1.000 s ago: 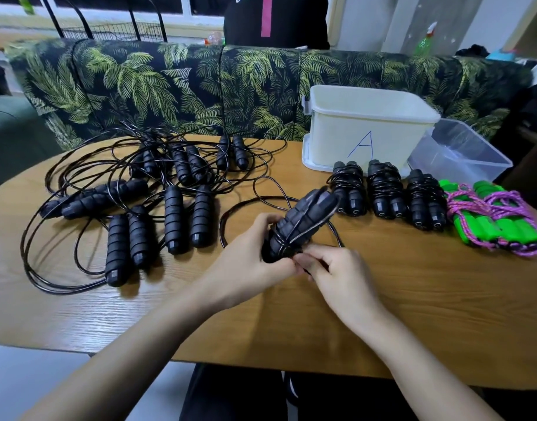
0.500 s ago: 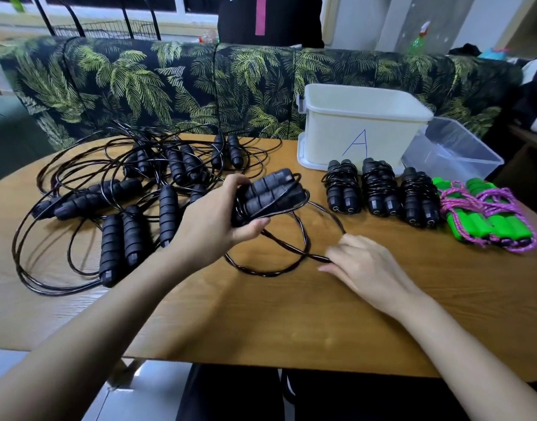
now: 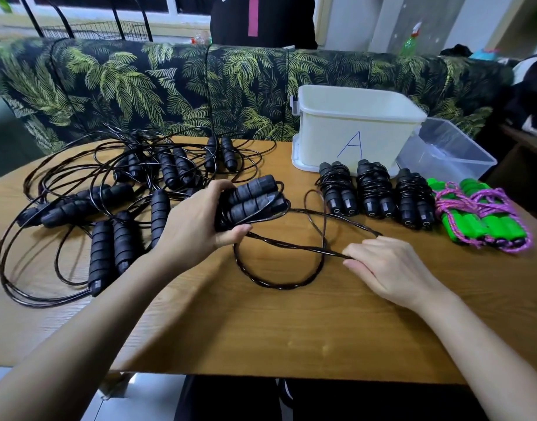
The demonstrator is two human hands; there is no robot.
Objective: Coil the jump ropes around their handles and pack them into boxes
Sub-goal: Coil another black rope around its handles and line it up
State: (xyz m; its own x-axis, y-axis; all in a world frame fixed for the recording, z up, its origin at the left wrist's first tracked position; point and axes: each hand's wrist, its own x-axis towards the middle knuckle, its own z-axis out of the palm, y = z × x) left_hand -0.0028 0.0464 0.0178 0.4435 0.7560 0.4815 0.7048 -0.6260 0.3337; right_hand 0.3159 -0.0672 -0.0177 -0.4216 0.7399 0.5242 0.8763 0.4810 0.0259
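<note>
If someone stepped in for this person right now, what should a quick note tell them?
Hands: left hand grips a pair of black handles; right hand pinches their loose cord, barely wound.
Done: three coiled black ropes and the coiled green ropes lie in a row near white box A.
Left: finish this coil, coil the tangled pile, box everything.

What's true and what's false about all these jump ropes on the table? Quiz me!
The left hand holds two black handles. True.
The right hand pinches the rope. True.
The white box says B. False: the white box says A.
The green ropes are in the clear box. False: the green ropes lie on the table.
Four coiled black ropes lie by the white box. False: only three coiled black ropes.
</note>
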